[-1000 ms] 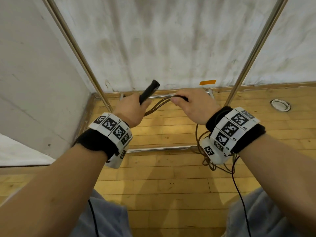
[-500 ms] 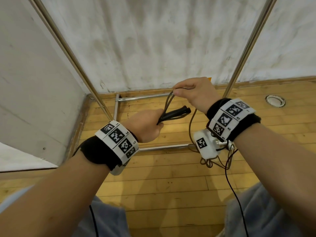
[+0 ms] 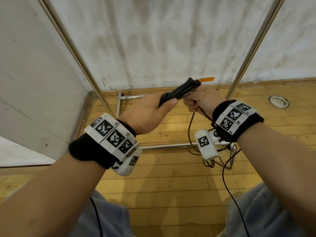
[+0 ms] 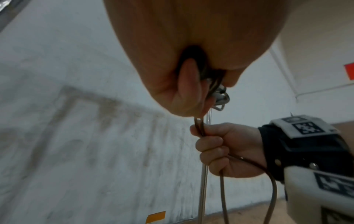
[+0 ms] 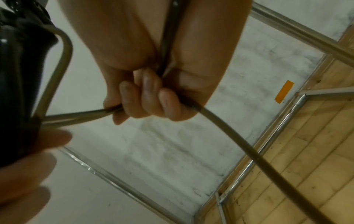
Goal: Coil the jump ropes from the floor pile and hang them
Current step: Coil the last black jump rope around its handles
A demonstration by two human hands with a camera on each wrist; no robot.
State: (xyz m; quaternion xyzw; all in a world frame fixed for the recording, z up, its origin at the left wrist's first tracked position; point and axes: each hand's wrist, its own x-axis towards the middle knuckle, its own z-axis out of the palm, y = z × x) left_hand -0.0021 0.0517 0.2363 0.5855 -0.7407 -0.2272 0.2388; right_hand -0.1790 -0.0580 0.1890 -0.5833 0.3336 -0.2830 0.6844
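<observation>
- Left hand [image 3: 150,112] wrapped round the black jump-rope handles [image 3: 181,90], thumb on top; handles tilt up toward 1 o'clock, tips touching the right hand.
- Right hand [image 3: 203,100] fisted on the brown rope cord [image 3: 190,124] just beside the handle ends, at 3 o'clock of the left hand. Right-wrist view: fingers [image 5: 149,97] curled tight over the strands.
- Cord drops from the right fist at 6 o'clock, loops under the wrist camera [image 3: 206,144], ends in a loose tangle on the wooden floor [image 3: 171,185].
- Left-wrist view: metal clip [image 4: 220,98] at the handle end, just above the right fist.
- Chrome rack frame [image 3: 253,47]: uprights at 11 and 1 o'clock, against the white wall [image 3: 162,40].
</observation>
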